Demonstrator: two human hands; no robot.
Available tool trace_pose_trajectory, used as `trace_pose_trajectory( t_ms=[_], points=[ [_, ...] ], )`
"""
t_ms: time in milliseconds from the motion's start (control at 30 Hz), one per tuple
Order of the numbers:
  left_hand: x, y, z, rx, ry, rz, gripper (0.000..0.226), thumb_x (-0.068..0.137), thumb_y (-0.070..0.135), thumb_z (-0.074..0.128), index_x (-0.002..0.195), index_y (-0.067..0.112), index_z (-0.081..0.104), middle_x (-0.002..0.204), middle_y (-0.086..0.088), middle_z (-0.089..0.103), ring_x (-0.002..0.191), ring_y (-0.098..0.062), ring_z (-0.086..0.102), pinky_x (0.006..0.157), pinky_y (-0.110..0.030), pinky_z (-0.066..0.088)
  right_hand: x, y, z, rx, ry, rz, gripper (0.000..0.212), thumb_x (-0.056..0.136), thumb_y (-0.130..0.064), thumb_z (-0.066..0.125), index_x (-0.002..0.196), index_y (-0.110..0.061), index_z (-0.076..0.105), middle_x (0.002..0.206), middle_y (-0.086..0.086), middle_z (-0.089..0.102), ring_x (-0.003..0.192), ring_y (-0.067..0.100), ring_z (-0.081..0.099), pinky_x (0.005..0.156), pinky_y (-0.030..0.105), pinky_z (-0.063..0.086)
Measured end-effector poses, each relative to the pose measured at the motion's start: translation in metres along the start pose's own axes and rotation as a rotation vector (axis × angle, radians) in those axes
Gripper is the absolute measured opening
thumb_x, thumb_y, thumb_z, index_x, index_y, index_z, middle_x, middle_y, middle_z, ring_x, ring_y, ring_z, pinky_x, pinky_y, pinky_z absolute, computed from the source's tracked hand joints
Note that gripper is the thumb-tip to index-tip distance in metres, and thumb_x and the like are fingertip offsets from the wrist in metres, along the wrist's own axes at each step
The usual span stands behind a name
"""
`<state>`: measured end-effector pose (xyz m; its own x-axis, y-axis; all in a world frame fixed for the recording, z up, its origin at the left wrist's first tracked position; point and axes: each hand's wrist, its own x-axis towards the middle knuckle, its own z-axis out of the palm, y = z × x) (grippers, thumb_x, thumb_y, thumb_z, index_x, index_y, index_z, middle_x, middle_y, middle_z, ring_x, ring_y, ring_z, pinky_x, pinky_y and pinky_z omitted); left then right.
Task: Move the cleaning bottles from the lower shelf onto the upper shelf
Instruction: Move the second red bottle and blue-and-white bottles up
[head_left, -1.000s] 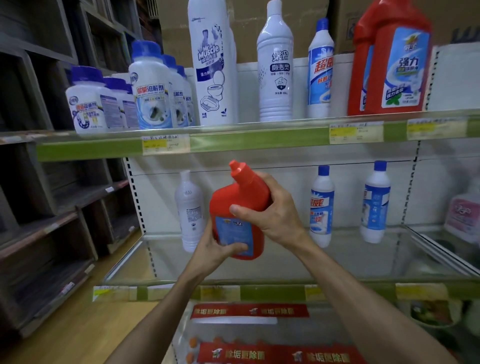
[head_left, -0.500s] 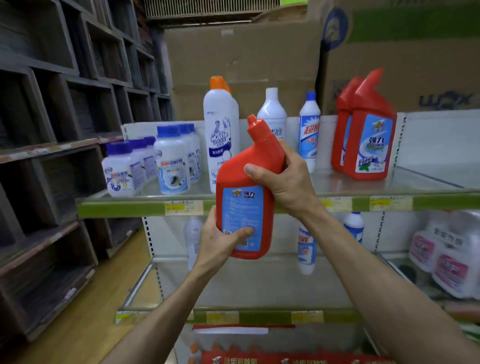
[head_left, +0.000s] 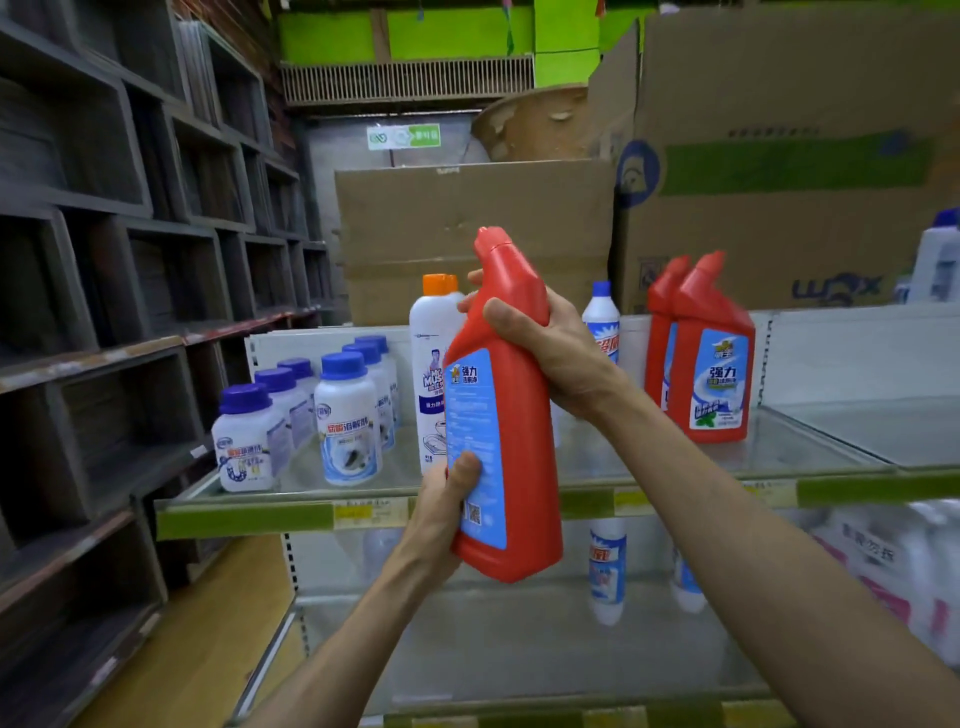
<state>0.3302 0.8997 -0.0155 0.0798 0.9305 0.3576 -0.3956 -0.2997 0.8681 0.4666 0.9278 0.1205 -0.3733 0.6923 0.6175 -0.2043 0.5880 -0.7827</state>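
I hold a red cleaning bottle (head_left: 519, 415) with a blue label upright in front of the upper shelf (head_left: 841, 491). My left hand (head_left: 444, 512) grips its lower left side, thumb on the label. My right hand (head_left: 550, 348) wraps its neck from the right. Two matching red bottles (head_left: 709, 353) stand on the upper shelf to the right. On the lower shelf (head_left: 467, 649) stand white bottles with blue labels (head_left: 607, 577), partly hidden behind the upper shelf's edge.
Several white jars with blue caps (head_left: 348, 421) and a tall white bottle with an orange cap (head_left: 434, 364) stand left on the upper shelf. Cardboard boxes (head_left: 779, 171) rise behind. Dark wooden cubbies (head_left: 104, 312) line the left. White refill packs (head_left: 893, 577) lie low right.
Both hands have lifted the red bottle from lower-shelf height up to the upper shelf's level. My view has tilted upward, so the shelves sit lower in the picture.
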Motion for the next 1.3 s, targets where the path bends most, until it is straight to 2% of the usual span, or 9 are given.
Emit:
trace_pose_trajectory(
  t_ms=[200,367,533,633,733,833,1000,1167,1300],
  points=[
    [-0.001,-0.006,-0.005,-0.38,-0.261,-0.392,0.114,0.03,0.064,0.094,0.123,0.006,0.062,0.098,-0.013,0.072,0.08,-0.028,0.071,0.074,-0.043,0.058,-0.003,-0.005,0.004,-0.075,-0.029,0.011,0.055,0.057,-0.043,0.083,0.102,-0.018,0.066,0.102,0.016,0.072,0.09,0.026,0.07,0.088,0.046,0.059],
    [0.01,0.001,0.003,-0.199,-0.3,-0.2,0.092,0.055,0.076,0.076,0.123,0.014,0.07,0.118,-0.016,0.071,0.093,-0.033,0.072,0.09,-0.052,0.053,0.001,-0.019,0.004,-0.219,0.172,0.004,0.04,0.065,-0.041,0.081,0.089,-0.015,0.063,0.078,-0.003,0.068,0.066,0.006,0.066,0.064,0.025,0.055],
    [0.016,0.016,0.012,-0.074,-0.04,0.022,0.059,0.091,0.054,0.046,0.14,0.022,0.051,0.125,-0.012,0.07,0.111,-0.032,0.069,0.087,-0.047,0.059,0.012,-0.029,0.006,-0.698,0.398,-0.029,0.054,0.068,-0.065,0.076,0.104,-0.028,0.059,0.097,-0.009,0.069,0.092,0.015,0.067,0.081,0.036,0.052],
    [0.014,0.016,0.018,0.152,-0.082,0.079,0.046,0.091,0.059,0.044,0.12,0.032,0.068,0.119,-0.006,0.073,0.112,-0.028,0.069,0.094,-0.047,0.056,0.01,-0.027,0.008,-0.912,0.49,0.038,0.068,0.073,-0.067,0.069,0.12,-0.021,0.053,0.113,-0.003,0.068,0.107,0.024,0.063,0.08,0.035,0.037],
    [0.013,0.009,0.024,0.339,-0.028,0.113,0.076,0.066,0.077,0.066,0.119,0.022,0.064,0.108,-0.005,0.077,0.099,-0.026,0.074,0.082,-0.041,0.061,0.009,-0.021,0.01,-1.007,0.544,0.061,0.073,0.074,-0.07,0.065,0.121,-0.015,0.051,0.114,0.002,0.068,0.111,0.029,0.063,0.086,0.043,0.042],
    [0.014,0.006,0.026,0.36,-0.001,0.15,0.065,0.064,0.064,0.075,0.114,0.023,0.062,0.103,-0.003,0.078,0.093,-0.024,0.076,0.077,-0.038,0.063,0.009,-0.017,0.01,-1.073,0.551,0.057,0.076,0.075,-0.073,0.062,0.12,-0.013,0.051,0.113,0.004,0.068,0.109,0.03,0.064,0.084,0.042,0.042],
    [0.018,0.004,0.026,0.269,0.042,0.15,0.062,0.067,0.054,0.073,0.115,0.017,0.063,0.101,-0.008,0.078,0.09,-0.029,0.076,0.076,-0.044,0.063,0.012,-0.019,0.002,-1.021,0.416,0.047,0.082,0.071,-0.083,0.059,0.121,-0.018,0.052,0.114,0.0,0.068,0.104,0.023,0.065,0.086,0.041,0.049],
    [0.018,-0.002,0.024,0.066,0.042,0.106,0.037,0.081,0.037,0.068,0.111,0.016,0.066,0.101,-0.013,0.078,0.086,-0.031,0.076,0.069,-0.042,0.063,0.002,-0.019,-0.035,-0.619,0.166,0.05,0.053,0.089,-0.059,0.063,0.124,-0.019,0.06,0.115,-0.003,0.069,0.102,0.007,0.068,0.09,0.028,0.054],
    [0.021,-0.009,0.032,0.01,0.008,0.061,0.075,0.057,0.059,0.086,0.115,0.016,0.066,0.107,-0.017,0.075,0.089,-0.034,0.075,0.072,-0.047,0.063,-0.02,-0.006,-0.058,-0.319,0.134,0.15,0.047,0.093,-0.047,0.062,0.128,-0.015,0.058,0.115,0.006,0.074,0.101,0.017,0.074,0.091,0.034,0.059]
  ],
)
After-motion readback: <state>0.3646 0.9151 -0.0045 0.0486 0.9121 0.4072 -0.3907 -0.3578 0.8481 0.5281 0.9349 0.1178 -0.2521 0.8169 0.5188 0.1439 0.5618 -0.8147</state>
